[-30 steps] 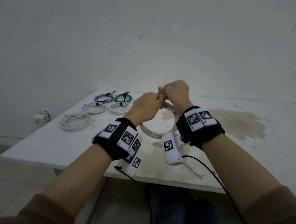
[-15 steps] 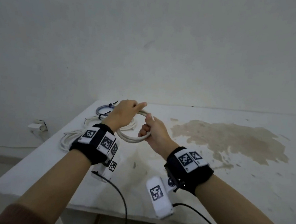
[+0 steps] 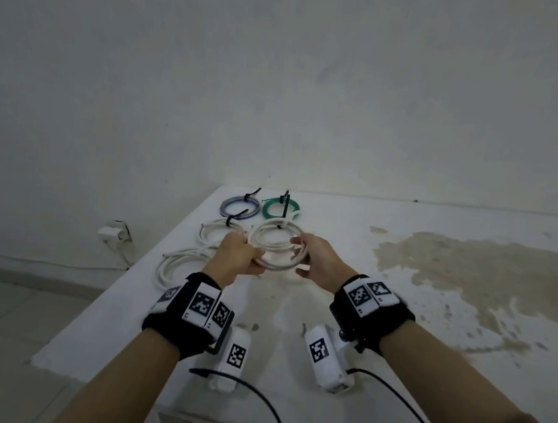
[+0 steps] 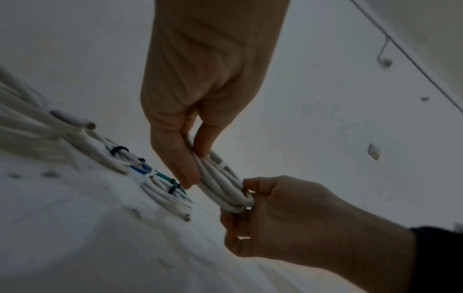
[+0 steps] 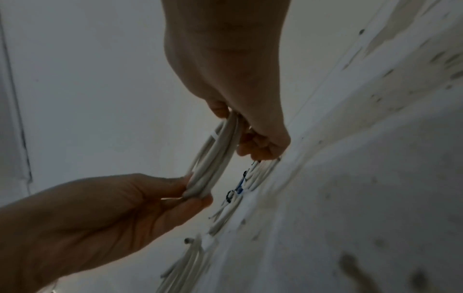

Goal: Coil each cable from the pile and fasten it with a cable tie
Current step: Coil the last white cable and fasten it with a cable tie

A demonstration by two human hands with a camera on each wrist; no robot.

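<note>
A white cable coil (image 3: 275, 245) hangs just above the table (image 3: 343, 211), bound by a pale cable tie (image 4: 222, 165) on its far side. My left hand (image 3: 236, 257) pinches the coil's left rim between thumb and fingers (image 4: 180, 158). On the right rim, my right hand (image 3: 314, 259) has its fingers (image 5: 253, 146) curled round the strands. In the right wrist view the coil (image 5: 213, 162) stands edge-on between both hands.
Tied coils lie at the table's far left: a bluish coil (image 3: 240, 207), a green coil (image 3: 281, 208) and a white coil (image 3: 218, 232), each with a black tie. A larger white coil (image 3: 182, 263) lies nearer the left edge. A brown stain (image 3: 471, 266) covers the right side.
My hands were raised together at the top of the coil. They have come apart onto its two sides and carried it down and forward, next to the tied coils.
</note>
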